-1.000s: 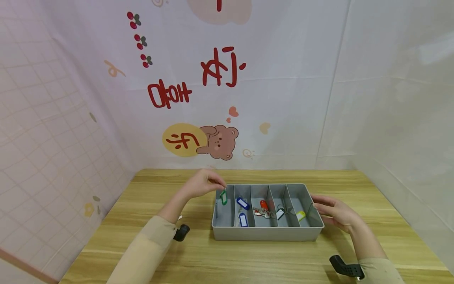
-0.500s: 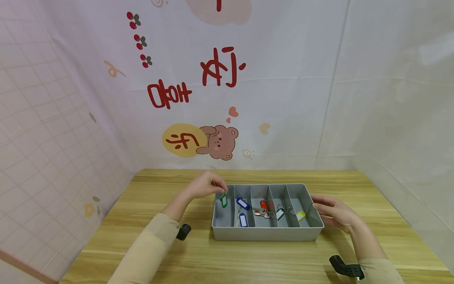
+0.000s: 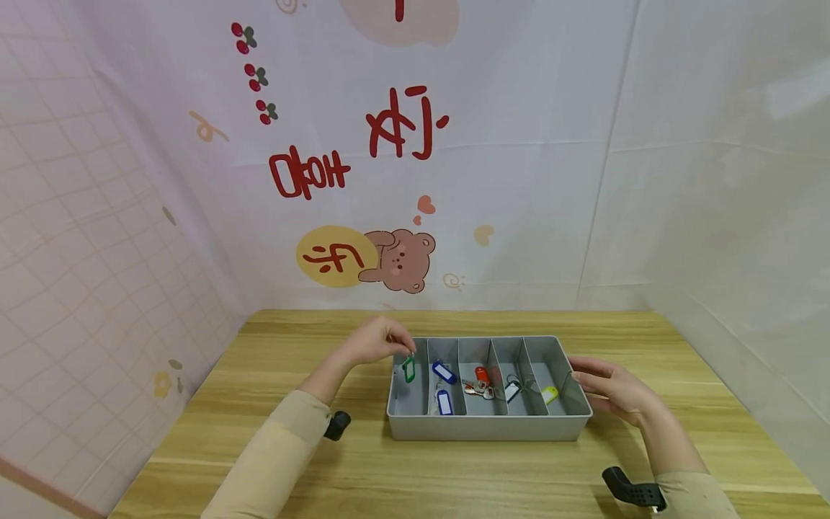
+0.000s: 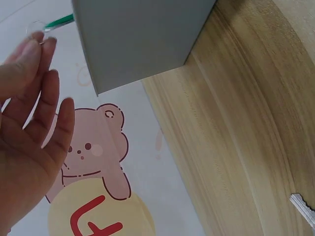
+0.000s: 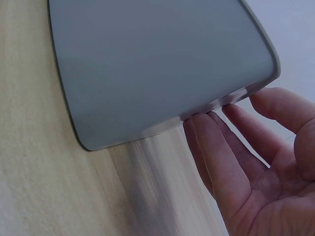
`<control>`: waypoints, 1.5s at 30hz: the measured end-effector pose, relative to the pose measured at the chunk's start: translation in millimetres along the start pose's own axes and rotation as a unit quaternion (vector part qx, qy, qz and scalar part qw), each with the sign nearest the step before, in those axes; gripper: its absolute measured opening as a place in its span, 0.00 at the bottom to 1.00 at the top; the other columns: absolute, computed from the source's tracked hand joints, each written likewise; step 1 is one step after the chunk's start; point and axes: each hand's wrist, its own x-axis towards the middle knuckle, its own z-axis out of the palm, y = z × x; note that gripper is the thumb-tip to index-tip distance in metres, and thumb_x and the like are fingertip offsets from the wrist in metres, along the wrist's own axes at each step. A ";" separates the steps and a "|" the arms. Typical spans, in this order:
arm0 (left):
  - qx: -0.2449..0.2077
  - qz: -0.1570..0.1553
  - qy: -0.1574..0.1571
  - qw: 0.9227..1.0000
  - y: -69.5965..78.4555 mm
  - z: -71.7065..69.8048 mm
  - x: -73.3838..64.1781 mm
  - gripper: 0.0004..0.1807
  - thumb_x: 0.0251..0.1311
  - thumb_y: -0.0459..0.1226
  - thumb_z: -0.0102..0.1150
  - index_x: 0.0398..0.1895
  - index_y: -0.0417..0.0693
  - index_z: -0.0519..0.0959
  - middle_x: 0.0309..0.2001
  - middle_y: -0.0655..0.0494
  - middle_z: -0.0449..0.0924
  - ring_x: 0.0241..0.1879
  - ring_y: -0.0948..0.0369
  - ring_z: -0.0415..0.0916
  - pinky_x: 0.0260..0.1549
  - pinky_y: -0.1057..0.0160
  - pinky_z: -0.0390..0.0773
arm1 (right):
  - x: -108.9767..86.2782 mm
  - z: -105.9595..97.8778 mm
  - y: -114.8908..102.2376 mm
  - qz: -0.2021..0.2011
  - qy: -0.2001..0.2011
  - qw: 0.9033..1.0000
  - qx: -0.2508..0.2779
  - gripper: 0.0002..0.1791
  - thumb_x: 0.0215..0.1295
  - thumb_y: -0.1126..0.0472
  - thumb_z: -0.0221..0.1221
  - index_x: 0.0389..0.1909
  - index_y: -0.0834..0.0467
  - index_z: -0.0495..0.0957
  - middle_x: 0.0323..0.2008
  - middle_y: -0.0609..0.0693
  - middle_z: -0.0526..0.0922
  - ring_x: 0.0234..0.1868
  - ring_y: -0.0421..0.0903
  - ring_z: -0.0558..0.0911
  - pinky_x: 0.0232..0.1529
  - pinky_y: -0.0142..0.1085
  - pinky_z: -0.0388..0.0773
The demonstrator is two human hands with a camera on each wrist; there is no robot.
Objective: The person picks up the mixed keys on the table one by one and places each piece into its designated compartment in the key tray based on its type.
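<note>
My left hand [image 3: 379, 341] pinches the ring of a green-framed key tag [image 3: 408, 369] between thumb and fingertips. The tag hangs in the leftmost compartment of a grey divided box [image 3: 486, 427]; its edge also shows beside the box wall in the left wrist view. My right hand [image 3: 612, 389] touches the box's right end, with extended fingertips against the outer wall [image 5: 162, 64] and the thumb at the rim. Two blue tags [image 3: 444, 372] lie in the second compartment. A red tag [image 3: 483, 375] with keys [image 3: 478, 390] lies in the middle one.
A black-framed tag [image 3: 512, 390] lies in the fourth compartment and a yellow tag [image 3: 550, 393] in the rightmost. The box stands on a wooden table [image 3: 454, 479], before a printed white backdrop [image 3: 519, 180]. Black wrist mounts [image 3: 632, 490] sit on both forearms.
My left hand has lowered slightly and shifted a little right, and the green tag has sunk somewhat deeper into the left compartment. My right hand and the box have stayed still.
</note>
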 end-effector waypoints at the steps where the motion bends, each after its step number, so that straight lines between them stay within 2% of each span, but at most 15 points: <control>1: 0.003 -0.004 0.003 1.000 -0.2 0.4 -0.3 0.04 0.62 0.29 0.64 0.37 0.40 0.88 0.36 0.55 0.86 0.36 0.63 0.80 0.38 0.65 0.80 | 0.0 0.0 0.1 0.000 0.000 1.000 0.000 0.26 0.77 0.65 0.50 0.70 0.71 0.61 0.55 0.43 0.79 0.53 0.40 0.81 0.52 0.43 0.79; 6: 0.004 -0.024 0.020 0.999 -0.5 0.8 -2.9 0.09 0.64 0.30 0.63 0.46 0.37 0.85 0.42 0.51 0.86 0.41 0.58 0.81 0.44 0.60 0.79 | 0.5 -0.3 0.7 0.000 0.001 1.000 -0.004 0.27 0.77 0.65 0.50 0.71 0.72 0.59 0.56 0.44 0.79 0.53 0.40 0.81 0.52 0.42 0.79; 13: -0.012 -0.012 0.039 0.999 0.0 -2.4 -11.0 0.12 0.64 0.32 0.64 0.49 0.37 0.84 0.44 0.46 0.85 0.43 0.56 0.79 0.48 0.51 0.78 | 0.7 -0.3 0.2 0.000 0.001 1.000 -0.010 0.28 0.77 0.64 0.50 0.71 0.72 0.58 0.56 0.44 0.78 0.53 0.40 0.81 0.52 0.41 0.79; 17: -0.019 0.003 0.061 0.998 -1.7 -4.2 -19.6 0.13 0.64 0.34 0.64 0.50 0.38 0.83 0.47 0.44 0.84 0.46 0.51 0.79 0.48 0.46 0.77 | 0.3 -0.4 -0.2 -0.001 -0.002 1.000 -0.007 0.27 0.77 0.65 0.50 0.71 0.72 0.58 0.56 0.44 0.79 0.53 0.40 0.81 0.52 0.42 0.79; 24: -0.023 -0.006 0.084 0.996 -2.0 -6.4 -38.2 0.16 0.63 0.35 0.65 0.53 0.39 0.82 0.51 0.41 0.82 0.49 0.44 0.77 0.48 0.39 0.74 | -0.1 0.1 -1.1 -0.001 -0.003 1.000 0.000 0.27 0.77 0.65 0.50 0.71 0.72 0.59 0.55 0.43 0.79 0.53 0.40 0.81 0.52 0.42 0.79; 28: -0.006 -0.008 0.094 0.995 -5.1 -5.8 -49.4 0.19 0.63 0.37 0.66 0.55 0.39 0.81 0.52 0.42 0.81 0.49 0.45 0.76 0.47 0.40 0.74 | 0.2 0.2 -1.0 0.000 -0.002 1.000 0.001 0.27 0.77 0.65 0.50 0.71 0.71 0.60 0.55 0.43 0.79 0.53 0.40 0.81 0.52 0.42 0.79; 35: 0.010 -0.016 0.117 0.993 -9.9 -2.7 -67.1 0.22 0.61 0.39 0.68 0.58 0.41 0.80 0.54 0.46 0.81 0.51 0.47 0.76 0.48 0.46 0.75 | -0.1 1.1 -2.1 -0.002 0.002 1.000 -0.002 0.27 0.77 0.65 0.50 0.71 0.71 0.60 0.55 0.42 0.79 0.53 0.40 0.81 0.51 0.41 0.79; 40: 0.018 -0.031 0.128 0.991 -13.4 1.1 -77.7 0.24 0.61 0.39 0.69 0.60 0.44 0.79 0.55 0.49 0.79 0.53 0.47 0.75 0.51 0.43 0.74 | 0.2 1.5 -2.2 0.002 0.008 1.000 -0.014 0.29 0.77 0.64 0.51 0.71 0.74 0.56 0.56 0.44 0.78 0.53 0.39 0.81 0.52 0.40 0.79; 45: 0.033 -0.039 0.140 0.989 -16.0 4.1 -88.1 0.26 0.59 0.38 0.70 0.61 0.43 0.78 0.57 0.48 0.78 0.55 0.48 0.75 0.53 0.44 0.74 | 1.4 -0.2 0.1 0.003 0.011 1.000 -0.016 0.30 0.76 0.64 0.51 0.71 0.74 0.56 0.56 0.44 0.78 0.53 0.39 0.81 0.52 0.41 0.79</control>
